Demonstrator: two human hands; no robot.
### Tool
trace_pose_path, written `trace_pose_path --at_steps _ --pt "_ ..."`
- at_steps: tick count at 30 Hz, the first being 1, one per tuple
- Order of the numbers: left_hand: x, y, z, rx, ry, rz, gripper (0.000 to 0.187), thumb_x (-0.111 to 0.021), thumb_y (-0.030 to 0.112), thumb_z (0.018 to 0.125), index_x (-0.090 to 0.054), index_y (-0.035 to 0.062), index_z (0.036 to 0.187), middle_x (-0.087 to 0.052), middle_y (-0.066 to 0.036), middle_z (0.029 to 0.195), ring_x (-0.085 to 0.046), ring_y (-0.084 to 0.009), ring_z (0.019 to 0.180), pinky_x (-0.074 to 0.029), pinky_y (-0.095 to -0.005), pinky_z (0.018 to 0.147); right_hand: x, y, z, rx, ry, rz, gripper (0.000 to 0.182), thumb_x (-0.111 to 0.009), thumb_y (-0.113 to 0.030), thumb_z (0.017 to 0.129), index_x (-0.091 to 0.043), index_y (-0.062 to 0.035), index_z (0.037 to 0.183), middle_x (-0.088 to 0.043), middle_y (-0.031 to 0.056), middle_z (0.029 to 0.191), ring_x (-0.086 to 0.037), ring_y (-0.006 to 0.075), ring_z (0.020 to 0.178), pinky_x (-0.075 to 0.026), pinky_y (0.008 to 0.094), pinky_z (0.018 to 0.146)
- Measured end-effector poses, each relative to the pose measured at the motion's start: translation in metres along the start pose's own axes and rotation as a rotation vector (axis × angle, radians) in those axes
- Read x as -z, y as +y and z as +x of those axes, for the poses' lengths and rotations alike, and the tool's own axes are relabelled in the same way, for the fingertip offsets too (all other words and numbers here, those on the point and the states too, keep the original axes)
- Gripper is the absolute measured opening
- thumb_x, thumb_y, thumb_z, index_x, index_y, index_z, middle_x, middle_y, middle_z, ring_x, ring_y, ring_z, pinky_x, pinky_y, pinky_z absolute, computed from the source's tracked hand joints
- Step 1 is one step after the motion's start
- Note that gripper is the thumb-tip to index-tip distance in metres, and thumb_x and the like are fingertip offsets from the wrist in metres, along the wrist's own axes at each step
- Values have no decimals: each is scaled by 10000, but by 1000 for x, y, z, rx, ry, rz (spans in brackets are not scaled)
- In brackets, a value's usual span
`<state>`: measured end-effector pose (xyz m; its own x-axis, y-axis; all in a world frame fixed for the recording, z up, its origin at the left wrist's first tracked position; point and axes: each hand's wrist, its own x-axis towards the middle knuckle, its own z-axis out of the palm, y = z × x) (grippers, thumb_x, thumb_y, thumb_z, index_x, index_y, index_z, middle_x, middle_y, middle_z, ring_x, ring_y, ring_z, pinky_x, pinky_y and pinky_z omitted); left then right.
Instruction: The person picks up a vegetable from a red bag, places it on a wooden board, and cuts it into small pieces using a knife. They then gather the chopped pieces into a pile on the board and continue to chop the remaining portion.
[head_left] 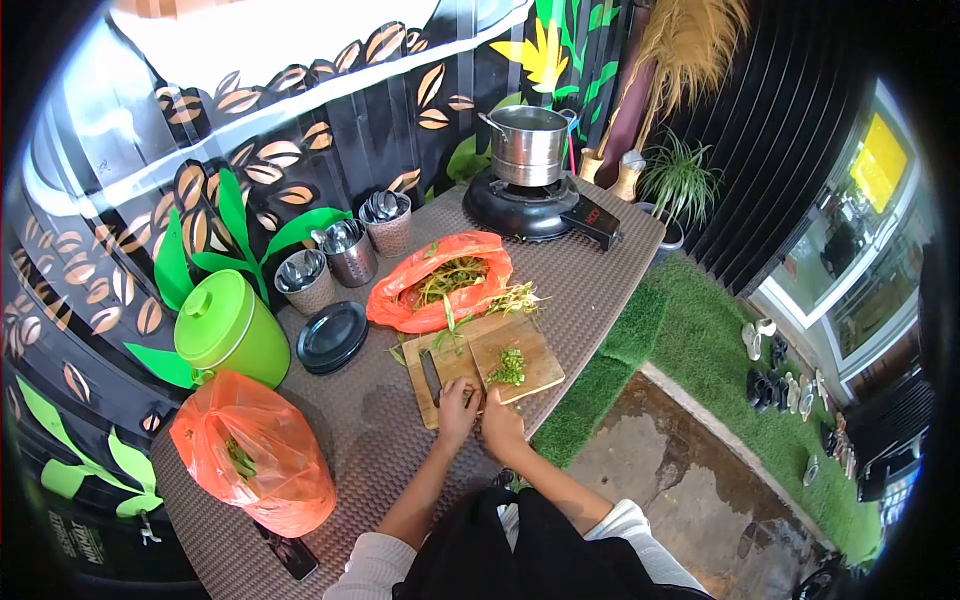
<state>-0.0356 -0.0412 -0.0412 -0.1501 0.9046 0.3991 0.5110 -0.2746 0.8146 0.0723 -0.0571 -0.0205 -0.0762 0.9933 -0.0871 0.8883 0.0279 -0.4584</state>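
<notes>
Wooden cutting board [500, 352], rectangular, flat on the table, lying at an angle. Small heap of chopped greens [509, 367] on the board's right half. Knife [432, 376], dark blade, flat on the board's left side. Long green stalks [505, 300] lie across the board's far edge. Both hands meet at the board's near edge.

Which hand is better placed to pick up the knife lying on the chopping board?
Probably the left hand. It rests on the near edge of the chopping board, just below the knife along the board's left side. The right hand sits further right, nearer the chopped greens.
</notes>
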Motion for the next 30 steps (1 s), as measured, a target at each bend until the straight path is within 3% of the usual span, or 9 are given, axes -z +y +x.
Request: trace_pose_path --at_steps 6,8,14,24,27,29,30 --pt "3 3 -1 147 -25 -113 131 -662 26 774 -566 -7 858 -605 -128 832 -564 -281 864 -449 -369 763 0 10 16 10 44 -88 199 -482 -110 867 -385 -20 1015 -649 222 697 -665 381 656 -541 453 576" --pt "0 3 -4 28 43 28 122 -659 38 778 -576 -3 858 -618 -136 841 -559 -288 859 -437 -384 774 6 15 15 19 -5 -87 188 -479 -97 864 -385 -25 1009 -652 225 717 -670 381 692 -542 459 596" --pt "-17 -14 4 34 -34 -15 93 -639 70 798 -580 19 848 -603 -135 823 -540 -315 860 -400 -410 802 26 17 13 34 -87 -83 195 -483 -106 863 -385 -23 1010 -657 236 763 -673 385 754 -541 467 632" --pt "-11 -2 4 -200 -66 197 137 -654 55 785 -579 8 889 -596 -144 848 -565 -309 850 -435 -390 753 18 12 28 14 -71 -37 210 -489 -152 884 -395 -18 1016 -652 247 808 -663 400 780 -531 494 668" --pt "-16 -10 5 -180 -33 154 120 -638 79 789 -576 19 872 -586 -127 818 -531 -317 895 -410 -413 819 25 17 34 57 -114 20 210 -481 -162 894 -400 -15 1020 -652 248 834 -658 406 805 -530 496 688" --pt "-20 -15 6 109 -29 -65 179 -667 101 770 -587 23 909 -620 -103 834 -543 -290 908 -413 -399 831 27 19 29 68 -110 -15 211 -475 -160 898 -403 -10 1027 -650 248 840 -652 416 816 -528 499 695" --pt "-17 -10 8 109 -26 -66 179 -667 101 770 -587 23 909 -620 -103 834 -543 -290 908 -413 -399 831 28 15 23 70 -110 -17 211 -475 -160 898 -403 -10 1027 -650 248 840 -652 416 816 -528 499 695"
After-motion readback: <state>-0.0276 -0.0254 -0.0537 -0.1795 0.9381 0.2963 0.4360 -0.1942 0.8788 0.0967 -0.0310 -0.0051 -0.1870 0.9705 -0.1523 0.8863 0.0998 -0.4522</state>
